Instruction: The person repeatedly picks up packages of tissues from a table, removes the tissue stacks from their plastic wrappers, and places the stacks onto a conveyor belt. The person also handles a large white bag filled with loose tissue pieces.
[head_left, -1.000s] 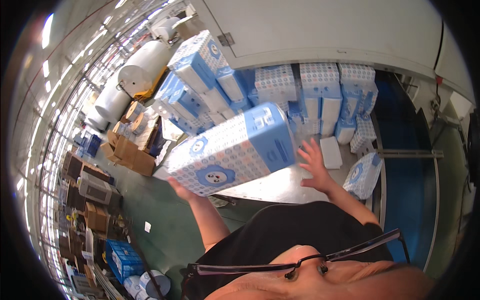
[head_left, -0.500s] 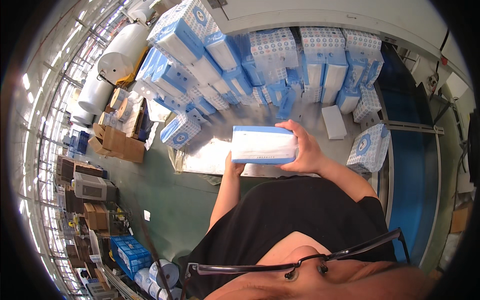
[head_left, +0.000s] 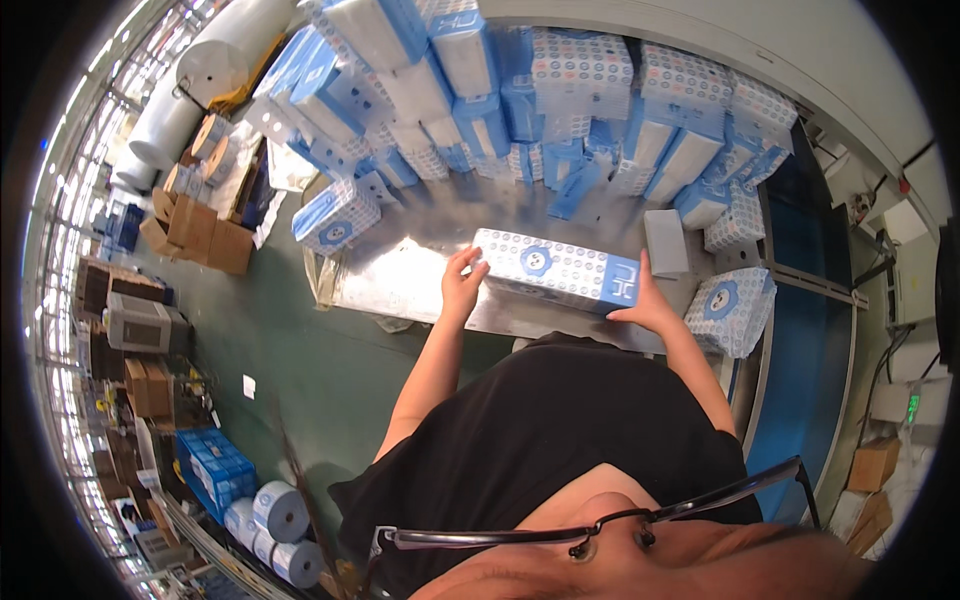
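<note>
Hands grip one long blue-and-white tissue pack (head_left: 556,270) by its ends: the left hand (head_left: 462,285) clasps the left end, and the right hand (head_left: 644,305) presses the blue right end. The pack lies flat on a shiny metal table (head_left: 400,285). Behind it rises a pile of similar packs (head_left: 520,90). Another wrapped pack (head_left: 732,310) sits just right, cardboard boxes (head_left: 200,235) far left.

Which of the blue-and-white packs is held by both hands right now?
The long pack lying flat on the metal table, left hand at one end, right hand at the other. The other packs are untouched, piled behind or beside it.
</note>
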